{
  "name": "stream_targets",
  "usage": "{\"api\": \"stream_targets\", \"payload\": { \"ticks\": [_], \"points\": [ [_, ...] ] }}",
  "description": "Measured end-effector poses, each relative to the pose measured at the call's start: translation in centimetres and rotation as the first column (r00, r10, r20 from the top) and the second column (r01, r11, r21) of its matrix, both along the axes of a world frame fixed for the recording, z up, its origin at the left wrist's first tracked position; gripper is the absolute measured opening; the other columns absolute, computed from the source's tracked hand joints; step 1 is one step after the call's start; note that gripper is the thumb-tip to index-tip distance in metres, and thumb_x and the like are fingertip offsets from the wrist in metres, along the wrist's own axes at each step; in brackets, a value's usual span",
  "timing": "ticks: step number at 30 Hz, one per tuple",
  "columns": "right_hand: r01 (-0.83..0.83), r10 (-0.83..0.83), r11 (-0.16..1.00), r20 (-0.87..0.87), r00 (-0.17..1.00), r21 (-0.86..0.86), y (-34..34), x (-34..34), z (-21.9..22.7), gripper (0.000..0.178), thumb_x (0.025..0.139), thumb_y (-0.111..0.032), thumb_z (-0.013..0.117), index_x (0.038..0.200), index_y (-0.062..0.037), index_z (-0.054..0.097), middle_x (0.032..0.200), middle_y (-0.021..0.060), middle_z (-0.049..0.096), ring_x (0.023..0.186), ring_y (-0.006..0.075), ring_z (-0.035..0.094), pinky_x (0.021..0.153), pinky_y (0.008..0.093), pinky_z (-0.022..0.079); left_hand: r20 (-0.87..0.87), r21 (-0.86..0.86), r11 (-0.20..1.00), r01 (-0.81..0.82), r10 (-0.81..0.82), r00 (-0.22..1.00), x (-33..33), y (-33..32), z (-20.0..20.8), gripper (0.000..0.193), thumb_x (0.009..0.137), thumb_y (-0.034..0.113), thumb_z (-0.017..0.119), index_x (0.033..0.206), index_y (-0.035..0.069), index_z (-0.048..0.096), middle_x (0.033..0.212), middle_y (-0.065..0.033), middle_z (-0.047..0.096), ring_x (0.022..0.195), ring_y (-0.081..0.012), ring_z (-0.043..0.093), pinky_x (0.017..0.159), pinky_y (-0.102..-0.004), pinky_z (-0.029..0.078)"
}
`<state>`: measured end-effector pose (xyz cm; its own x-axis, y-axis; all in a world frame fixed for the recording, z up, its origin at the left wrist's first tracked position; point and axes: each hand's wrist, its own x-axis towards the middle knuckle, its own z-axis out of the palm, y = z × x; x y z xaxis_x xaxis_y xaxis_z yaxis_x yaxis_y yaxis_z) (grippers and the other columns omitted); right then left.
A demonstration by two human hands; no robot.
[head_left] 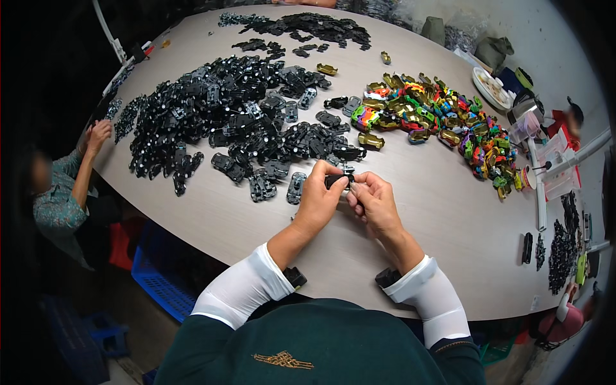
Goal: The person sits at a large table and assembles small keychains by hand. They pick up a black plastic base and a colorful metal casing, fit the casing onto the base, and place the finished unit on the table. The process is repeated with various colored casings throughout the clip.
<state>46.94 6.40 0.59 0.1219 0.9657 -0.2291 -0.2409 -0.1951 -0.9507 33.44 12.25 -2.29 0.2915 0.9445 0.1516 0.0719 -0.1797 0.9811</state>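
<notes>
head view: both hands meet over the pale wood-grain tabletop (212, 218), just in front of the person's chest. the left hand (319, 197) is curled, fingers closed round one end of a small black toy car chassis (338, 180); the right hand (374, 202) is likewise closed, its fingertips pinching the other end of the same piece, which looks to have a small silvery part at that end. the chassis sits between the two hands, held just above the tabletop, right at the near edge of the big heap of black chassis parts (224, 122). that heap spreads across the left and middle of the tabletop, and a few loose grey-black pieces lie just beyond the left hand's knuckles. a second, smaller heap of black parts (308, 25) lies at the far edge. to the right of the black heap, well apart from the hands, is a pile of coloured and gold toy car bodies (436, 119). white sleeve covers run up both forearms.

containers: a white plate (491, 86) near the far right rim holds small bits too small to tell. a blue plastic crate (157, 282) stands on the floor under the left side of the tabletop; its contents are not visible.

another person's hand (97, 135) rests at the left rim of the tabletop.
</notes>
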Motion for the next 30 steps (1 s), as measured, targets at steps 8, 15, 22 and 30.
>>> {"api": "stream_targets", "payload": {
  "ticks": [8,15,22,30],
  "points": [
    [0.038,-0.027,0.997,-0.152,0.988,0.071,0.1,-0.1,-0.4,0.013,0.097,-0.011,0.056,0.106,-0.0025,0.056,0.067,-0.0005,0.058,0.048,0.0029,0.045,0.038,0.0164,0.032,0.169,-0.104,0.995,-0.002,0.019,0.985,0.5,0.2,-1.2,0.02,0.086,0.014,0.068,0.096,0.0,0.057,0.079,-0.0037,0.06,0.066,-0.0083,0.049,0.058,-0.0266,0.042],
    [0.047,-0.028,0.994,-0.192,0.981,0.094,0.1,0.0,-0.3,0.014,0.097,-0.011,0.056,0.108,-0.0024,0.056,0.067,0.0,0.057,0.049,0.0031,0.044,0.037,0.017,0.032,0.256,-0.171,0.983,0.069,-0.024,0.966,0.3,-0.3,-0.1,0.016,0.091,0.011,0.065,0.1,0.003,0.054,0.078,-0.0006,0.059,0.063,-0.0042,0.05,0.055,-0.0208,0.042],
    [0.107,-0.101,0.99,-0.075,0.992,0.087,0.2,-0.6,-0.4,0.009,0.097,-0.008,0.054,0.102,-0.002,0.059,0.063,-0.0008,0.056,0.046,0.0027,0.043,0.038,0.0171,0.032,0.08,0.018,1.0,-0.001,0.0,0.997,0.4,-0.5,-0.3,0.017,0.091,0.01,0.064,0.101,0.004,0.052,0.087,-0.0019,0.059,0.065,-0.0034,0.051,0.055,-0.0189,0.042],
    [-0.018,0.02,0.999,0.067,0.998,-0.032,0.5,1.9,0.4,0.012,0.096,-0.008,0.054,0.1,-0.0015,0.063,0.062,-0.0023,0.057,0.045,0.0022,0.042,0.039,0.0163,0.032,0.222,-0.099,0.992,0.084,-0.06,0.973,0.0,0.8,-0.5,0.026,0.084,0.005,0.072,0.1,0.003,0.051,0.092,-0.005,0.06,0.073,-0.0056,0.057,0.057,-0.0191,0.047]
  ]
}}
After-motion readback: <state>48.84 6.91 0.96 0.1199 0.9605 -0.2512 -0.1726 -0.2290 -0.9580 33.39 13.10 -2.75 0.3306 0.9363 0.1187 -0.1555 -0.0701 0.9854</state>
